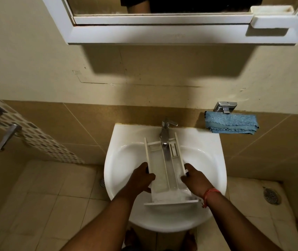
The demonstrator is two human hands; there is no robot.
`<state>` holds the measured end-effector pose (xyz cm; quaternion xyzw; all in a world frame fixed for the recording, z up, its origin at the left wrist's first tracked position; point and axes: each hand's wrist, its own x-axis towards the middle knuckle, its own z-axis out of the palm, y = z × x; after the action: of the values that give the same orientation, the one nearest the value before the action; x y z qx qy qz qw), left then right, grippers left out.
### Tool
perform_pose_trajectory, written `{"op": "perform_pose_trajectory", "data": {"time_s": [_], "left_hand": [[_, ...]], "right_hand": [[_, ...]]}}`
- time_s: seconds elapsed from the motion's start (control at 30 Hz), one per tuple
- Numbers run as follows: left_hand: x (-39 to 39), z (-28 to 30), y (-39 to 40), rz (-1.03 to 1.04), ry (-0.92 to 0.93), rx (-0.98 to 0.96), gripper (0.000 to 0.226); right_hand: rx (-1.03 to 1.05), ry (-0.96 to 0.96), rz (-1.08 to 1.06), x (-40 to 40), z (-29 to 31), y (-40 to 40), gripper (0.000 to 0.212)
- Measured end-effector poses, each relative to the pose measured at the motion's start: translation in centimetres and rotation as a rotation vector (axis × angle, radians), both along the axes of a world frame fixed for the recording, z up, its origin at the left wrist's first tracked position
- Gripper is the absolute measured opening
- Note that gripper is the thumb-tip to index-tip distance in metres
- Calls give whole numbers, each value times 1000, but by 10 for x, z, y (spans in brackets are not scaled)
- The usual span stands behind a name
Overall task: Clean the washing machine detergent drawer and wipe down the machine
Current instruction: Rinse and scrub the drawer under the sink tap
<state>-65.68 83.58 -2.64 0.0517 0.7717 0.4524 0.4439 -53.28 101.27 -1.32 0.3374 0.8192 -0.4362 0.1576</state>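
Lying lengthwise over the white basin (119, 160), the detergent drawer (160, 176) is held with its front panel nearest the person.

Its left wall is gripped by the left hand (141, 178), its right wall by the right hand (193, 180), fingers curled. The steel tap (165, 138) overhangs its far end; a folded blue cloth (232, 124) is hung well right.

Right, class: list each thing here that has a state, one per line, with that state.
Detergent drawer: out of the machine, held over the sink, under the tap.
Tap: no water visible.
Left hand: grips drawer's left side.
Right hand: grips drawer's right side.
Blue cloth: folded, beside the sink.
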Motion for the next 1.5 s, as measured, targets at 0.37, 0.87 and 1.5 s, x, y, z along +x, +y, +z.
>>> {"op": "perform_pose_trajectory", "data": {"time_s": [0.37,0.87,1.5], "left_hand": [[0,6,-18,-127,-145,-59,28],[5,22,-36,-45,-101,-12,47],[37,18,-37,498,-260,230,49]], "right_hand": [[-149,-120,45,7,20,7,13],[-472,56,-117,0,52,-2,32],[-278,261,-200,-1,40,-10,38]]}}
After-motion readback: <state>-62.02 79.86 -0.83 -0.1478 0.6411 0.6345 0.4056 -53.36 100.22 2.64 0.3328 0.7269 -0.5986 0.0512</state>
